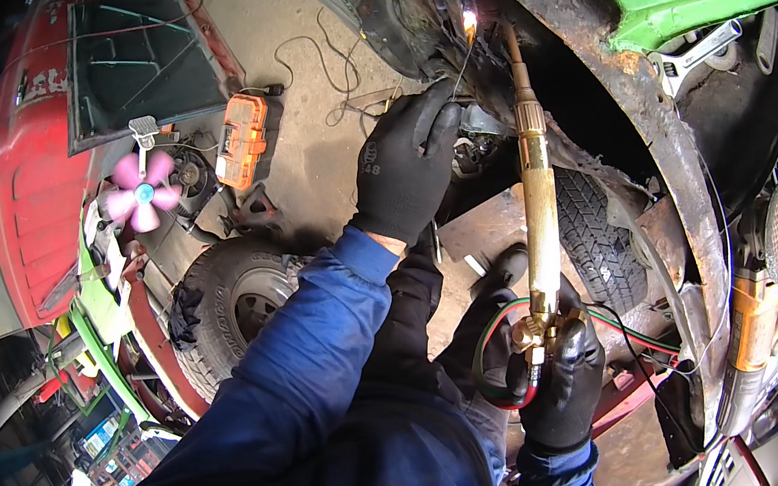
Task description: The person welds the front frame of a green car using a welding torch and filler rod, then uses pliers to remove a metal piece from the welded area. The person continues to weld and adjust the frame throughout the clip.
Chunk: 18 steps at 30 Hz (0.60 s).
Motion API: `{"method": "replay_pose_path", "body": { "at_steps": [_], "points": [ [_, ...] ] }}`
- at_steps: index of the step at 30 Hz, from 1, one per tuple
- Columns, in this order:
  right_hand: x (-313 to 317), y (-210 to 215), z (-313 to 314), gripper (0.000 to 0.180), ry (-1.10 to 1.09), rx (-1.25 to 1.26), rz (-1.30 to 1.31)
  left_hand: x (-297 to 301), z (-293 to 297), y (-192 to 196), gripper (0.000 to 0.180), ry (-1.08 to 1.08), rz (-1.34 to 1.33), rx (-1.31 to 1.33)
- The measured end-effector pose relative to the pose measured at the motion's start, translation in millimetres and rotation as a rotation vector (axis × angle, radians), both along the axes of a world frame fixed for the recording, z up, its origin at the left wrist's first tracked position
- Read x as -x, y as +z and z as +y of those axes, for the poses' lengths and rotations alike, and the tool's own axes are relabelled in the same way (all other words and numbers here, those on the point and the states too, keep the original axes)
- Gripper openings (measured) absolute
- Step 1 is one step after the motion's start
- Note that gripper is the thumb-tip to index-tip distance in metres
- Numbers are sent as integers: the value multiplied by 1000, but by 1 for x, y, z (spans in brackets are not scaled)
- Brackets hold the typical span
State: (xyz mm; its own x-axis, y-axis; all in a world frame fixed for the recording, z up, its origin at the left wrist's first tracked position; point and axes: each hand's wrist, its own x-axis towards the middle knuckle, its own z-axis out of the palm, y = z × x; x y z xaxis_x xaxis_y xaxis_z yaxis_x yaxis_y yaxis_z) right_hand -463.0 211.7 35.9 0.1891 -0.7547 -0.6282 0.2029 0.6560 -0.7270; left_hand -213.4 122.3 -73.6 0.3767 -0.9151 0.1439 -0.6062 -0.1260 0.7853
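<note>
My left hand (pixel 401 173), in a black glove, is raised with its fingers closed on a thin welding rod (pixel 460 75). The rod points up to a bright, glowing spot (pixel 469 22) on dark, rusty car bodywork. In my right hand (pixel 571 383), also black-gloved, is a brass gas welding torch (pixel 543 206), gripped near its valves. Its copper-coloured tip rises beside the glow, a short way to the right. Red and green hoses (pixel 495 339) loop from the torch's lower end. Whether the rod touches the metal I cannot make out.
Rusty fender metal (pixel 660 148) curves down the right, with a tyre (pixel 601 237) beneath. An adjustable wrench (pixel 695 57) and an angle grinder (pixel 755 318) lie beyond. On the left are a loose wheel (pixel 222 314), an orange toolbox (pixel 241 142), a pink fan (pixel 143 192) and a red vehicle cab (pixel 30 189).
</note>
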Motion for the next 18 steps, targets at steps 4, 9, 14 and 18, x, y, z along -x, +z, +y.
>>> {"method": "replay_pose_path", "body": {
  "at_steps": [4,9,14,18],
  "points": [
    [1,0,-4,78,17,2,-10,2,0,0,31,11,-8,-35],
    [1,2,-6,80,-1,-14,-27,2,-1,-1,32,14,-33,-2],
    [2,2,-5,81,33,-9,8,2,0,-1,32,20,-27,10],
    [2,-1,-4,82,31,14,23,2,0,-1,32,17,-34,15]
  ]
}}
